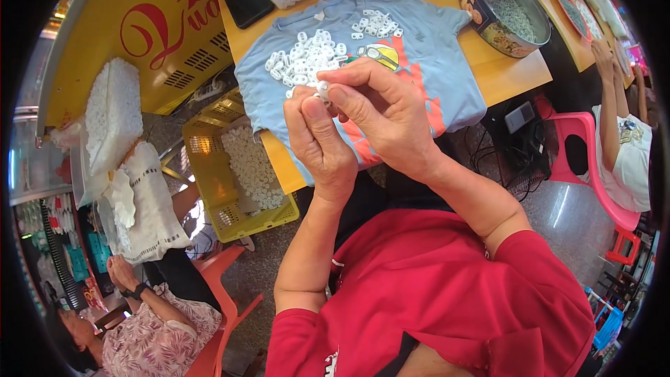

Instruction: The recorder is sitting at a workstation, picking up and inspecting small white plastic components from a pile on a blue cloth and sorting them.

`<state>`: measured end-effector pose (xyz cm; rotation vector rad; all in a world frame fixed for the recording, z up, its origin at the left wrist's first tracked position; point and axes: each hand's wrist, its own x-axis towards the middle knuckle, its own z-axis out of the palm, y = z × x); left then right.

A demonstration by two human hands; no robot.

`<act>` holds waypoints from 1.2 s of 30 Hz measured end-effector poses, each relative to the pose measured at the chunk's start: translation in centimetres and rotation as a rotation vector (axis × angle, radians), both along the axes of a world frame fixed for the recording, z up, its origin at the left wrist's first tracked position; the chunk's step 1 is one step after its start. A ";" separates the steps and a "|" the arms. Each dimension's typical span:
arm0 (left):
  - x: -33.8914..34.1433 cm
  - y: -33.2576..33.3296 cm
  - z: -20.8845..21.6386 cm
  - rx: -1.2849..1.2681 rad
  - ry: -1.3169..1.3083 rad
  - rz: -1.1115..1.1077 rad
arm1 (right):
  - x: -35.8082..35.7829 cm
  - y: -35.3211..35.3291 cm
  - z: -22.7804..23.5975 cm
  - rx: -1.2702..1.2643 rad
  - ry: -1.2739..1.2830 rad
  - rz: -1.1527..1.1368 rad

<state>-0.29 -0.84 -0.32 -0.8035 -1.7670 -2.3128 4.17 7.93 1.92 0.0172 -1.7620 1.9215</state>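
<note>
Fingers of the left hand (321,146) and right hand (391,115) pinch a small white plastic piece (322,88) above the blue T-shirt (447,42). Farther off, a big pile (307,56) sits left, a small pile (377,24) right; I can't tell which is done or left.

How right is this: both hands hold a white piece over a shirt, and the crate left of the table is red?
Partly: the crate is yellow, not red, in the head view. Left hand and right hand hold a white piece over the shirt.
</note>
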 end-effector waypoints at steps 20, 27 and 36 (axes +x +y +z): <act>-1.3 0.8 -0.7 0.195 -0.066 -0.307 | 0.4 0.3 1.0 -0.246 -0.085 0.073; -1.4 0.0 -0.5 0.211 -0.188 -0.597 | 0.8 0.4 1.2 -0.207 -0.116 0.123; -1.4 -0.2 -1.2 0.246 -0.085 -0.522 | 0.7 0.0 1.1 -0.163 -0.046 0.144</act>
